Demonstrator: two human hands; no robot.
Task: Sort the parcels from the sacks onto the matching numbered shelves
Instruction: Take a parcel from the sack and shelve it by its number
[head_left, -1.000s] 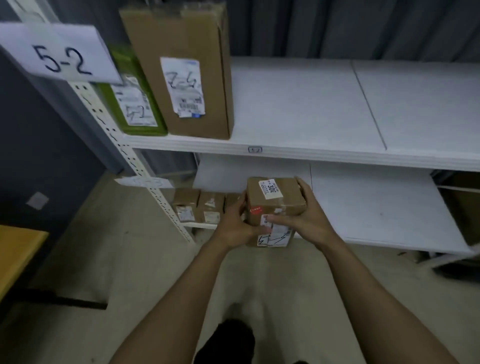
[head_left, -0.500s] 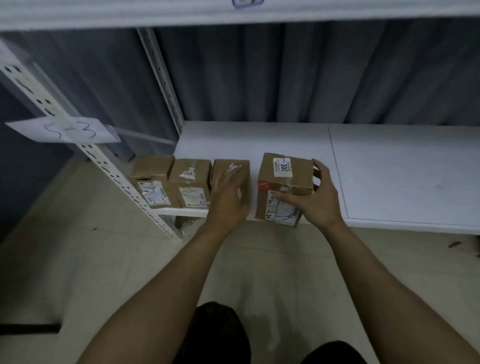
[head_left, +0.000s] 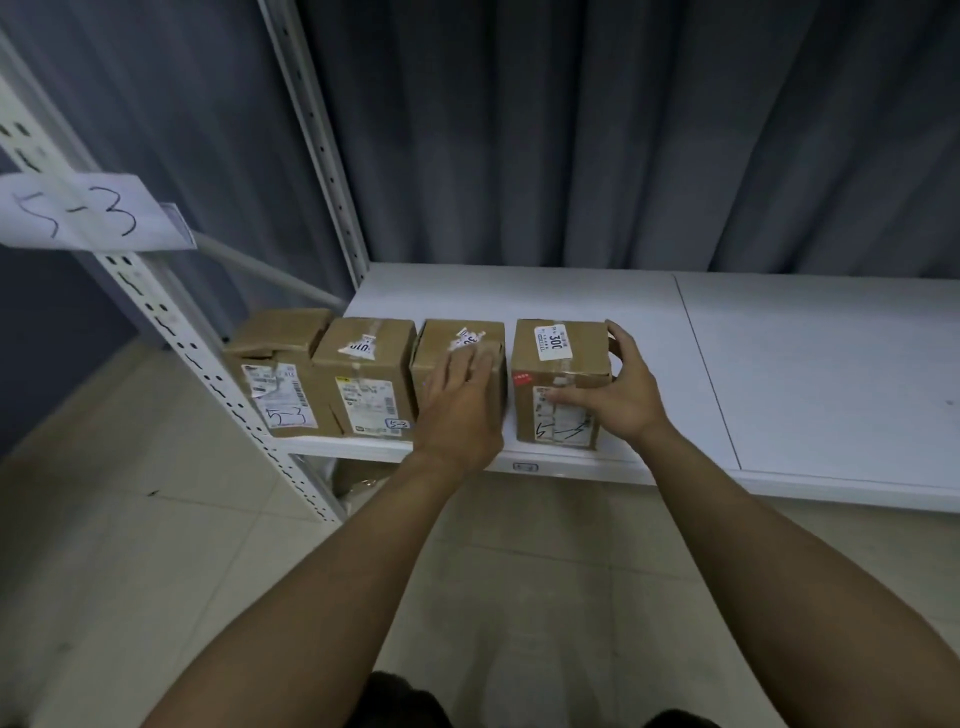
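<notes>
The right hand (head_left: 631, 400) grasps the rightmost parcel (head_left: 558, 364), thumb on its label, fingers round its far side, right at the shelf (head_left: 805, 374) front edge; the left hand (head_left: 460, 410) lies flat on the neighbouring box (head_left: 457, 343); released this near the lip, it could tip floorward.

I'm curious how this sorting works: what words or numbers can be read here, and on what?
"5-3": white paper sign on the metal shelf post.
"5-3": handwritten label on the leftmost brown cardboard box.
"5-3": label on the second brown cardboard box.
"30C": white sticker atop the rightmost brown cardboard box, held by the right hand.
Too blurred: printed label text, red sticker, shelf-edge tag, sticker on the third box under the left hand.
</notes>
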